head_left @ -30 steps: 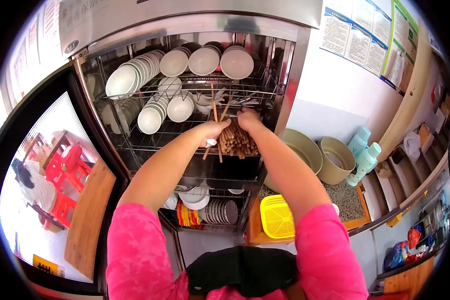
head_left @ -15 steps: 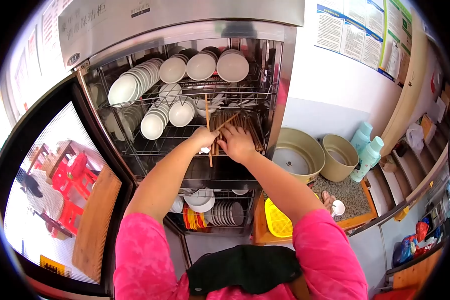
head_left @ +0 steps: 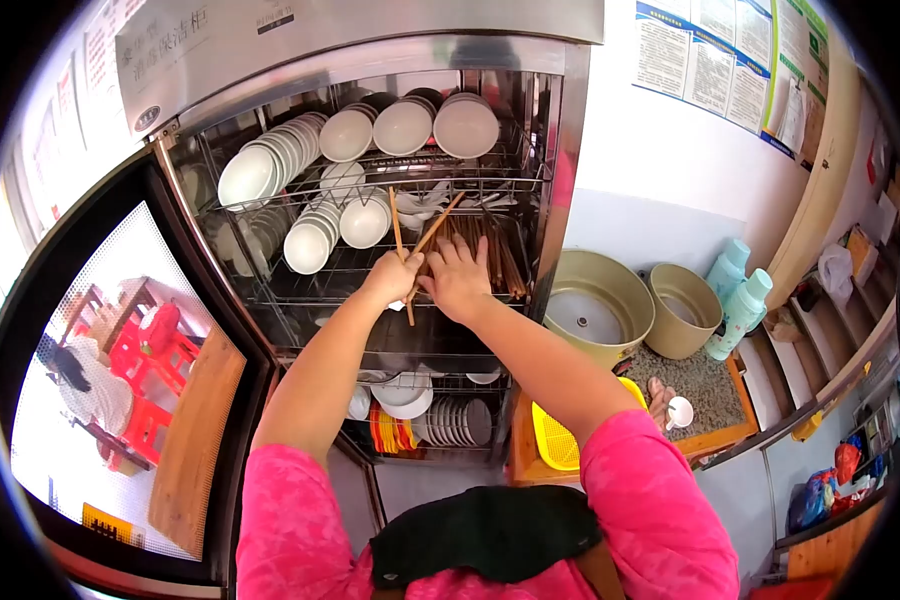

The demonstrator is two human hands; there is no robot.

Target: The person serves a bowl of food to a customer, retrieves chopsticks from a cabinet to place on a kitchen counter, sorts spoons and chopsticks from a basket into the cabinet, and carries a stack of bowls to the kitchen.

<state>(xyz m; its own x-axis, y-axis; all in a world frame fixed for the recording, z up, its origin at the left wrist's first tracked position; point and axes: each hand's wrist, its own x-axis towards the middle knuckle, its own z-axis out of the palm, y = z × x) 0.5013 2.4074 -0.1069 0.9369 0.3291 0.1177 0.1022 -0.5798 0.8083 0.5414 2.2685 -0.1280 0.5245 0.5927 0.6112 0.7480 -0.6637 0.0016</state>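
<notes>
My left hand [head_left: 392, 280] is closed around light brown chopsticks [head_left: 398, 222], whose tips cross apart above the fist. A small white scrap [head_left: 397, 305] shows under that hand; what it is, I cannot make out. Just beside it, my right hand [head_left: 457, 282] lies with fingers spread over a pile of darker chopsticks [head_left: 510, 262] on the middle rack of a steel dish cabinet. The palm hides part of the pile. White spoons [head_left: 425, 205] lie behind the chopsticks.
White bowls [head_left: 307, 247] and plates [head_left: 466, 130] stand on the racks. The cabinet door [head_left: 225, 480] hangs open at left. On the right are a large pot [head_left: 595, 300], a smaller pot [head_left: 685, 310], blue flasks [head_left: 742, 312], a yellow basket [head_left: 555, 440] and a white cup [head_left: 679, 411].
My left hand has shifted slightly left with the chopsticks, which now lean more to the left. The fingers of my right hand have spread wider on the pile.
</notes>
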